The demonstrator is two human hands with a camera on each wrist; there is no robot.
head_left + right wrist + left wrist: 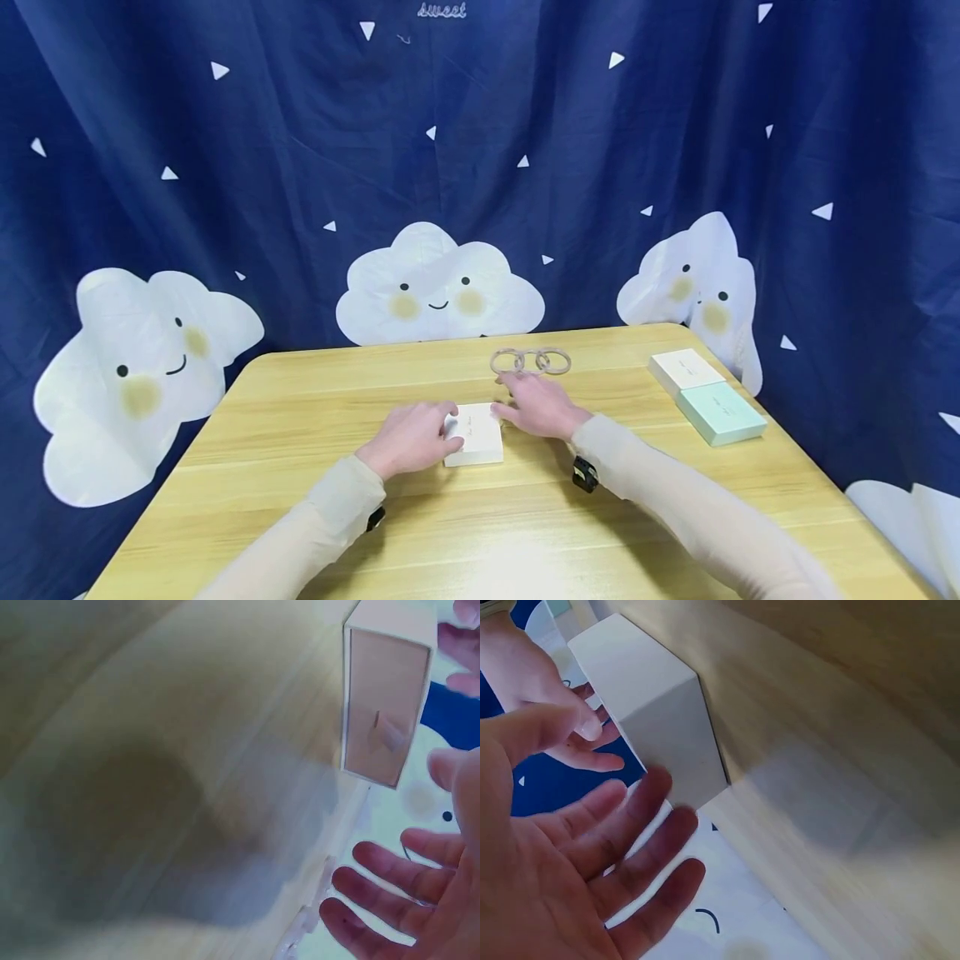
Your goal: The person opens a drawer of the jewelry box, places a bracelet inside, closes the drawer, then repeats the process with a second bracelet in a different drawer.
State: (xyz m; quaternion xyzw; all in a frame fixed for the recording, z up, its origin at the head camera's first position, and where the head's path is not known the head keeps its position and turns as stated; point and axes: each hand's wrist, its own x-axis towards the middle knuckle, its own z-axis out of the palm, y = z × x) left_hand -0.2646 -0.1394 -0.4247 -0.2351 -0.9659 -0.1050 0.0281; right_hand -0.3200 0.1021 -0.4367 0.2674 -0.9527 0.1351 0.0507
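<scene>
A small white drawer-style box (474, 442) with faint lettering lies flat on the table, in front of the person. My left hand (411, 437) is at its left side, fingers and thumb spread, fingertips right at the box edge; in the left wrist view the loosely bent fingers (654, 859) stand beside the plain white side. At the other side is my right hand (542, 406), thumb near the box's right corner and fingers reaching past it. The right wrist view shows a pinkish drawer front (382, 697) with a small ribbon tab (390, 735), and the right fingers held apart from it.
Pale overlapping rings (506, 360) lie at the back of the wooden table (315, 400), just beyond the right hand. Near the right edge, a white box (688, 368) and a mint-green box (722, 410) sit side by side. A dark blue curtain (300, 150) hangs behind.
</scene>
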